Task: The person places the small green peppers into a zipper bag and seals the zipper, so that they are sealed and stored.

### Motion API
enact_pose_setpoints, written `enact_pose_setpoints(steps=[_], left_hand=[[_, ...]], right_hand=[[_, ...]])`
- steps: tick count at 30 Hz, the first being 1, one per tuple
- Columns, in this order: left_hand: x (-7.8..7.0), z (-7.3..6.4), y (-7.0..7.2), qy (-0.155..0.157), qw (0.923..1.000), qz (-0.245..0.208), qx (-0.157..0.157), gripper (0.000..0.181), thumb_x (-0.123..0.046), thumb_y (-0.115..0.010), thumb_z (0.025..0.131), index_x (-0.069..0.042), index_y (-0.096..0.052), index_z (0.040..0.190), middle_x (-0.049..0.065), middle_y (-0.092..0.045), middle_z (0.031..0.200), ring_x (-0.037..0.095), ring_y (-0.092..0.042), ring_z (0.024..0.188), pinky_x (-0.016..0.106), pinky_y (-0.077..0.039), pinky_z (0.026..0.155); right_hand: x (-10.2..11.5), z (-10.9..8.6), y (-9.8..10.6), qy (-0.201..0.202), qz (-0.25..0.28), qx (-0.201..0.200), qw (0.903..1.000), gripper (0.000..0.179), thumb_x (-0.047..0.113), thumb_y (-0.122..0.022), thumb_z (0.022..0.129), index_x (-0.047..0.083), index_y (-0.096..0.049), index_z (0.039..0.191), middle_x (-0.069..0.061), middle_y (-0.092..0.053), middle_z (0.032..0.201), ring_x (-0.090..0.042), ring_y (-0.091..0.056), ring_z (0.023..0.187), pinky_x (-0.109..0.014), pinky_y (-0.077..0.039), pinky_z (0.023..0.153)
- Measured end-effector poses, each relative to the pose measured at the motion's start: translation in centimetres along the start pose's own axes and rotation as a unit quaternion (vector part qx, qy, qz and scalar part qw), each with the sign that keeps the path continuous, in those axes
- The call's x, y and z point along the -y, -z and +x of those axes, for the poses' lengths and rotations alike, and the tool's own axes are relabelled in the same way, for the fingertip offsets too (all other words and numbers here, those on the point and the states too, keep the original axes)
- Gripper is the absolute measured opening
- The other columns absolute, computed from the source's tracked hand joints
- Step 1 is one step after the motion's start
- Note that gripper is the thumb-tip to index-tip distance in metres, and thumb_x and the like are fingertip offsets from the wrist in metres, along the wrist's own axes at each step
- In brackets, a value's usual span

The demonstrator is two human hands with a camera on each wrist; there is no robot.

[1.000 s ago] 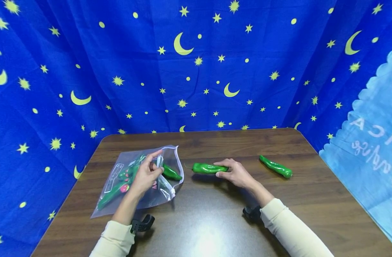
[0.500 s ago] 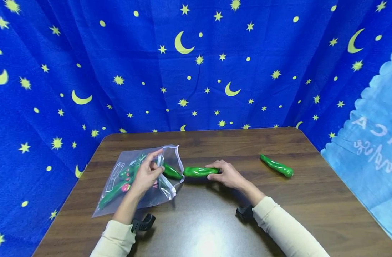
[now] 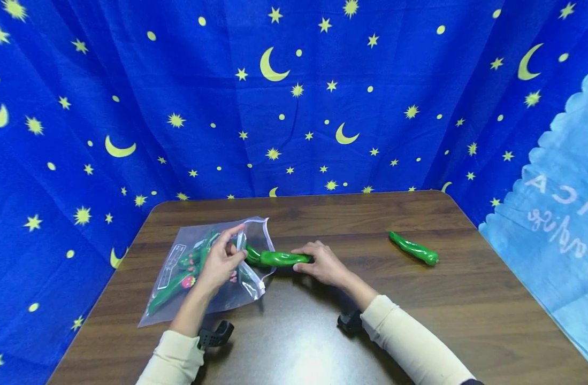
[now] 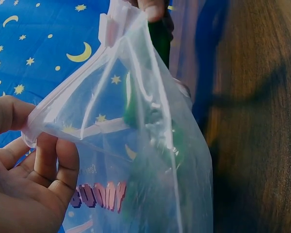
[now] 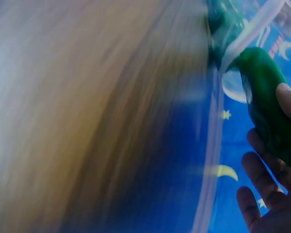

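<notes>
With my left hand [image 3: 220,263] I pinch the upper edge of a clear zip bag [image 4: 102,170], lifting its mouth apart. The bag lies on the table at the left, with several green peppers inside, seen blurred through the plastic. My right hand [image 3: 325,263] grips the right end of a shiny green pepper [image 3: 281,259] between thumb and fingers. This pepper's far end is in the bag's mouth, close against another pepper [image 3: 253,255] there. In the right wrist view the held pepper [image 5: 266,97] points into the opening.
One more green pepper [image 3: 414,248] lies alone on the brown wooden table [image 3: 351,331] to the right. A blue curtain [image 3: 294,107] with stars and moons hangs behind. Light blue cloth [image 3: 554,203] is at the far right. Black straps sit at both wrists.
My right hand has moved left with the pepper, from outside the bag until its far end entered the mouth. My left hand has stayed in place, holding the bag's edge.
</notes>
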State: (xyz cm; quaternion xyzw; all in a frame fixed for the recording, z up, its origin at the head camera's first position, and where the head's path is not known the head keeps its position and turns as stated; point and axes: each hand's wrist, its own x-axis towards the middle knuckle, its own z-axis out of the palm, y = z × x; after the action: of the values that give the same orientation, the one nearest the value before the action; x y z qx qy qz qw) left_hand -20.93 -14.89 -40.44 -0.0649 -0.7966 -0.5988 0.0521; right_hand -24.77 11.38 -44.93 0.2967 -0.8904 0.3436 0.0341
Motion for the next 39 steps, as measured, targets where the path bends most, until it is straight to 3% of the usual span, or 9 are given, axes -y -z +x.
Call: enact_pose_setpoints(steps=[8, 15, 39], left_hand=[[0.1, -0.1, 0.0, -0.004, 1.0, 0.002, 0.004, 0.062, 0.005, -0.059, 0.081, -0.012, -0.044, 0.139, -0.001, -0.044, 0.066, 0.004, -0.041, 0.05, 0.018, -0.035, 0.037], [0.2, 0.0, -0.1, -0.012, 0.9999, -0.006, 0.005, 0.061, 0.007, -0.058, 0.082, -0.009, -0.043, 0.139, -0.002, -0.041, 0.064, 0.003, -0.039, 0.05, 0.017, -0.033, 0.038], [-0.1, -0.3, 0.0, -0.003, 0.9999, -0.009, 0.01, 0.061, 0.005, -0.057, 0.083, -0.011, -0.043, 0.14, -0.002, -0.042, 0.064, 0.003, -0.039, 0.051, 0.016, -0.031, 0.039]], right_hand=[[1.7, 1.3, -1.8, -0.005, -0.029, -0.017, 0.9994, 0.037, 0.029, -0.072, 0.08, 0.017, -0.068, 0.114, 0.0, -0.068, 0.098, -0.011, -0.047, 0.082, -0.026, -0.033, 0.075], [3.1, 2.3, -2.9, 0.012, -0.066, -0.061, 0.9959, 0.03, 0.03, -0.073, 0.078, 0.016, -0.072, 0.104, -0.001, -0.068, 0.091, -0.017, -0.052, 0.084, -0.027, -0.034, 0.07], [5.4, 4.4, -6.1, 0.009, -0.097, -0.072, 0.9927, 0.018, 0.029, -0.073, 0.078, 0.019, -0.074, 0.093, 0.002, -0.071, 0.092, -0.015, -0.053, 0.08, -0.025, -0.034, 0.069]])
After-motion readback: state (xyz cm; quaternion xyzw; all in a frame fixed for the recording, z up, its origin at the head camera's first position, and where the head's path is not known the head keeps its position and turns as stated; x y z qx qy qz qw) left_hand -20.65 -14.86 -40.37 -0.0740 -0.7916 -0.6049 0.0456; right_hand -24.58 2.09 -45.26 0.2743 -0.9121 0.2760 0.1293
